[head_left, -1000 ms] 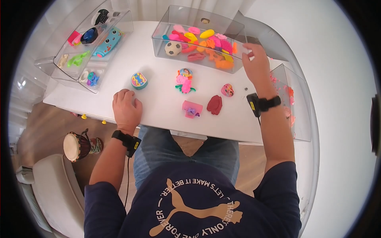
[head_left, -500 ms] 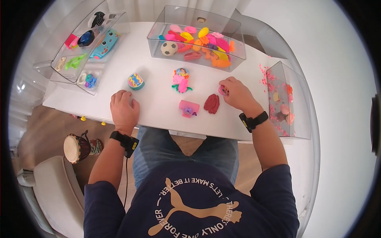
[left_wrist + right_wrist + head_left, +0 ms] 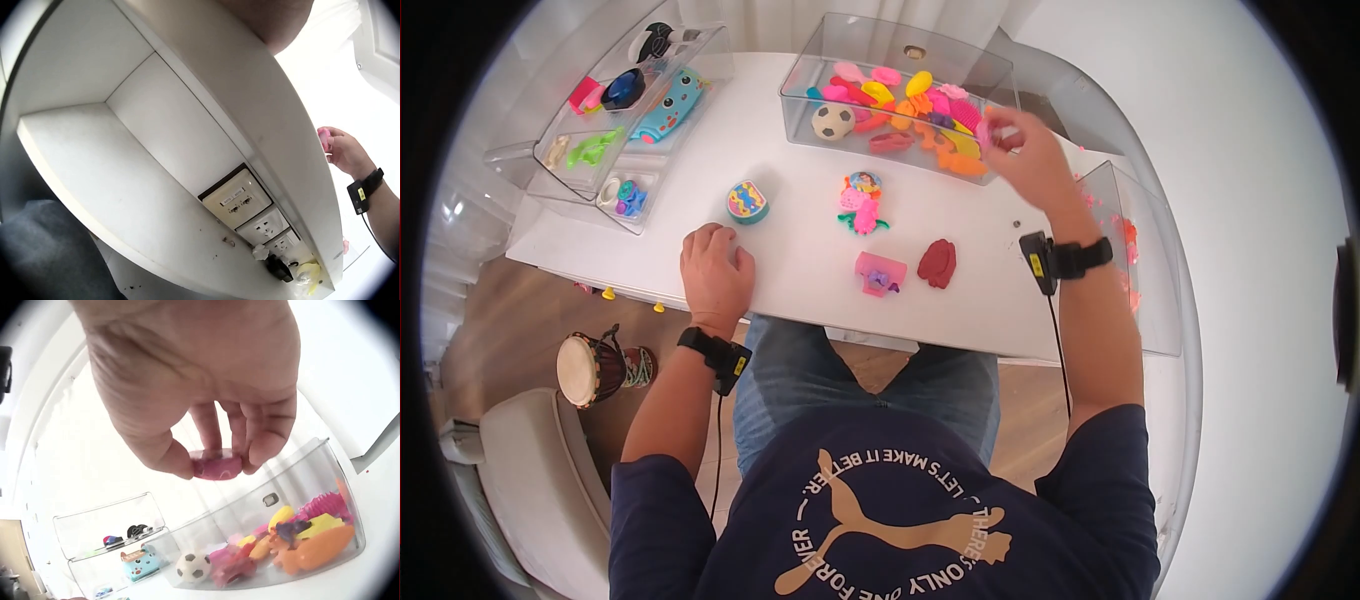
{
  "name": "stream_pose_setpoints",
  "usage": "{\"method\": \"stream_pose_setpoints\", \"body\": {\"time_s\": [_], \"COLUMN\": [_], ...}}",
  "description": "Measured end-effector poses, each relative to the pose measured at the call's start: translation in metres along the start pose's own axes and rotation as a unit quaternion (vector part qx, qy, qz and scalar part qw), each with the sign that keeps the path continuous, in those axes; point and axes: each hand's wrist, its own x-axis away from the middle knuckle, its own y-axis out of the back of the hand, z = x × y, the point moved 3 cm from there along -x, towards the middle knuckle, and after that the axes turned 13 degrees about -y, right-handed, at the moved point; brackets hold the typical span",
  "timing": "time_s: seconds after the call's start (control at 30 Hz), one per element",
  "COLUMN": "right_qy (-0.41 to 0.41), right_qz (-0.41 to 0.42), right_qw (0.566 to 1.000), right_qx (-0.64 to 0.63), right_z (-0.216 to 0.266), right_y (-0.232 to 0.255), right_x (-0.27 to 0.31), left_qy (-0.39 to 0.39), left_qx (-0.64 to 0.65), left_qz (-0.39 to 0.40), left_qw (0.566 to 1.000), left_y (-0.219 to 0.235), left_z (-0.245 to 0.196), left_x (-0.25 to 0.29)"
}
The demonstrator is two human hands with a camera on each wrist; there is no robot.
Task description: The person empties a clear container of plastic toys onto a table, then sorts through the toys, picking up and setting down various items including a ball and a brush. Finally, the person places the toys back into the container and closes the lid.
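Between thumb and fingers the right hand point(image 3: 1028, 158) pinches a small pink round piece point(image 3: 217, 465), held up at the right end of the clear toy bin point(image 3: 800, 120). That bin holds a toy soccer ball point(image 3: 833, 121) and many bright pieces. The left hand point(image 3: 716, 278) rests on the table's front edge with loosely bent fingers, near a teal case with a patterned top point(image 3: 748, 201). Mid-table lie a cluster of pink, orange and green toys point(image 3: 861, 203), a pink piece with a purple bow point(image 3: 880, 274) and a dark red piece point(image 3: 937, 263).
A clear divided organizer point(image 3: 640, 215) with toys stands at the left. At the right is another clear bin point(image 3: 1157, 300) with pink and orange bits. A small drum point(image 3: 592, 370) and a beige chair point(image 3: 545, 470) are on the floor side at the left.
The right hand went down to the small pink round piece beside the dark red one, took it, and lifted it up to the toy bin's right end. The left hand stayed in place.
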Motion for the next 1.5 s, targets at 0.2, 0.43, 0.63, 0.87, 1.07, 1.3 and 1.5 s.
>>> {"method": "stream_pose_setpoints", "body": {"time_s": [0.2,0.43,0.63,0.87,1.07,1.3,1.5], "right_qy": [0.038,0.021,0.025,0.150,0.188,0.213,0.161], "right_qz": [-0.090,-0.181,-0.060,0.222,0.206,0.113,0.131], "right_qw": [0.989,0.981,0.998,0.955,0.938,0.939,0.932], "right_qx": [0.108,0.068,0.026,0.124,0.203,0.247,0.296], "right_z": [-0.025,-0.028,-0.034,-0.029,-0.031,-0.037,-0.044], "right_y": [0.000,-0.013,-0.018,-0.043,-0.054,-0.069,-0.072], "right_x": [-0.058,-0.056,0.003,0.091,0.111,0.115,0.102], "left_qy": [0.004,0.006,-0.010,-0.009,-0.015,-0.010,-0.003], "left_qx": [0.004,0.014,0.001,-0.008,-0.007,-0.006,0.001], "left_qz": [-0.008,-0.013,-0.014,-0.006,-0.010,-0.006,-0.005], "left_qw": [1.000,1.000,1.000,1.000,1.000,1.000,1.000], "left_y": [0.000,0.001,0.001,0.000,-0.001,-0.001,0.000], "left_z": [0.001,0.001,0.001,0.000,0.002,0.001,0.000], "left_x": [0.001,0.000,0.000,0.000,0.000,0.001,0.000]}}
